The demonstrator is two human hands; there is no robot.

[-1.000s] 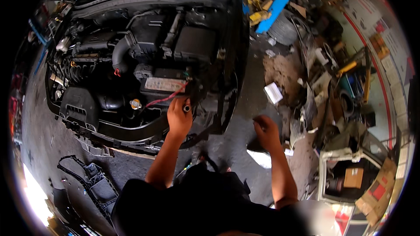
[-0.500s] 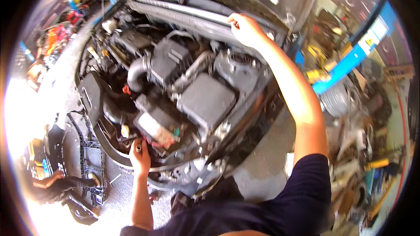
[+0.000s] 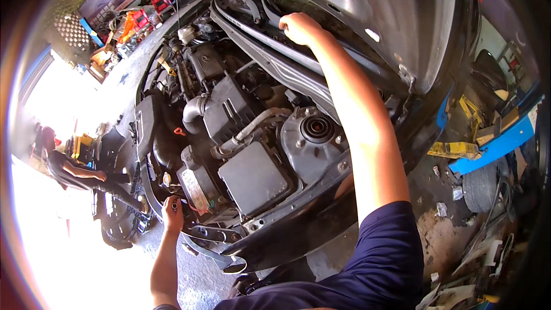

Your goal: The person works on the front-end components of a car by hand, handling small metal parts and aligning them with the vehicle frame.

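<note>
Below me is an open car engine bay. My left hand [image 3: 173, 216] is closed at its front edge, beside the battery [image 3: 196, 190]; a small round metal end, like a socket [image 3: 175, 206], shows at its fingers. My right arm reaches across to the back, where my right hand [image 3: 299, 27] curls by the wiper arm [image 3: 270, 10] and the cowl panel [image 3: 275, 57]. What its fingers hold, if anything, is hidden. Between the hands lie a black fuse box cover [image 3: 254, 178], an air filter box [image 3: 229, 109], a ribbed intake hose [image 3: 195, 112] and a strut mount [image 3: 316, 128].
The raised hood [image 3: 367, 6] hangs over the far side. Another person [image 3: 72, 167] sits or crouches at the left near a removed black bumper [image 3: 115, 227]. A blue lift arm [image 3: 496, 146], a yellow lift pad [image 3: 456, 150] and a tyre [image 3: 481, 188] are at the right.
The view has turned and shifted, so the engine bay sits differently in it. My right hand has moved from the cowl's right part toward the wiper arm; my left hand stays by the front edge.
</note>
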